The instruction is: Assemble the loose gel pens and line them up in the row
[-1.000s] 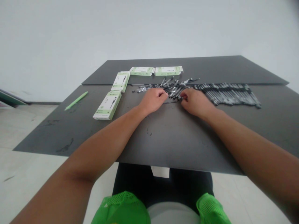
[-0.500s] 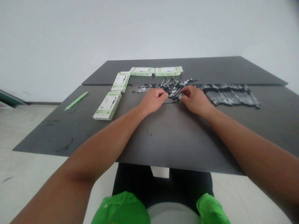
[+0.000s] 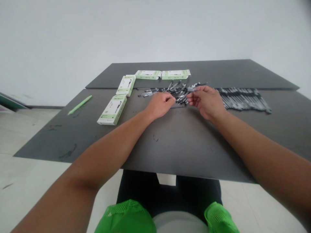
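A loose heap of black and clear pens (image 3: 178, 92) lies on the dark table, with pens pointing many ways. My left hand (image 3: 161, 104) rests at the heap's near left edge, its fingers curled together; anything between them is hidden. On the heap's right side, my right hand (image 3: 206, 101) holds a clear pen between thumb and forefinger, and its other fingers are bent beneath. Right of that hand, many pens (image 3: 245, 98) lie side by side in a neat row, whose left end the hand partly covers.
Two green and white boxes (image 3: 112, 110) (image 3: 125, 85) lie left of the heap. Two more boxes (image 3: 148, 74) (image 3: 176, 74) lie behind it. A light green pen (image 3: 80, 105) is at the far left of the table (image 3: 170, 139). A seam crosses the tabletop.
My right hand has shifted slightly right and turned, its fingers spreading more, and a pen now shows between thumb and forefinger. My left hand has stayed nearly still.
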A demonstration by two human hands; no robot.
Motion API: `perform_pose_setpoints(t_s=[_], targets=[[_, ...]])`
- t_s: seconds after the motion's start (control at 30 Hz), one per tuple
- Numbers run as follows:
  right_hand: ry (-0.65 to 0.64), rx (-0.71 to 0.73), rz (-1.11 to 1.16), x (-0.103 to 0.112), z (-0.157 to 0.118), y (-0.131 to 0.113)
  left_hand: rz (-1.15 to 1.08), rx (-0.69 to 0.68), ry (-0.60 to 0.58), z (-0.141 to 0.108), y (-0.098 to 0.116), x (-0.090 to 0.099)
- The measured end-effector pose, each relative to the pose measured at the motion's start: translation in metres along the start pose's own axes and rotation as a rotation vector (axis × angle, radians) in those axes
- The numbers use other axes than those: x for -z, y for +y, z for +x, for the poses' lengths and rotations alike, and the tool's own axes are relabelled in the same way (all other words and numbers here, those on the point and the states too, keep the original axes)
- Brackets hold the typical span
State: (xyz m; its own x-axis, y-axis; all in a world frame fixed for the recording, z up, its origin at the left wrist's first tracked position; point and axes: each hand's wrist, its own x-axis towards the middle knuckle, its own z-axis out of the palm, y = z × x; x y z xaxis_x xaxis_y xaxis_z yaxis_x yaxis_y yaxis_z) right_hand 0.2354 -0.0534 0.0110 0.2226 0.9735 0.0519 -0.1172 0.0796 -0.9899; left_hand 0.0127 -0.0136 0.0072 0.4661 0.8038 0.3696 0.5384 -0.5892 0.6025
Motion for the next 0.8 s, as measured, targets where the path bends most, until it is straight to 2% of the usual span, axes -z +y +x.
perform_pose_setpoints(t_s=[0.27, 0.8], targets=[[-0.01, -0.121, -0.012, -0.01, -0.003, 0.012, 0.021, -0.016, -0.046, 0.0, 0.002, -0.002], [-0.009, -0.105, -0.068, -0.011, -0.003, 0.015, -0.001, 0.011, -0.034, 0.0, 0.0, -0.003]])
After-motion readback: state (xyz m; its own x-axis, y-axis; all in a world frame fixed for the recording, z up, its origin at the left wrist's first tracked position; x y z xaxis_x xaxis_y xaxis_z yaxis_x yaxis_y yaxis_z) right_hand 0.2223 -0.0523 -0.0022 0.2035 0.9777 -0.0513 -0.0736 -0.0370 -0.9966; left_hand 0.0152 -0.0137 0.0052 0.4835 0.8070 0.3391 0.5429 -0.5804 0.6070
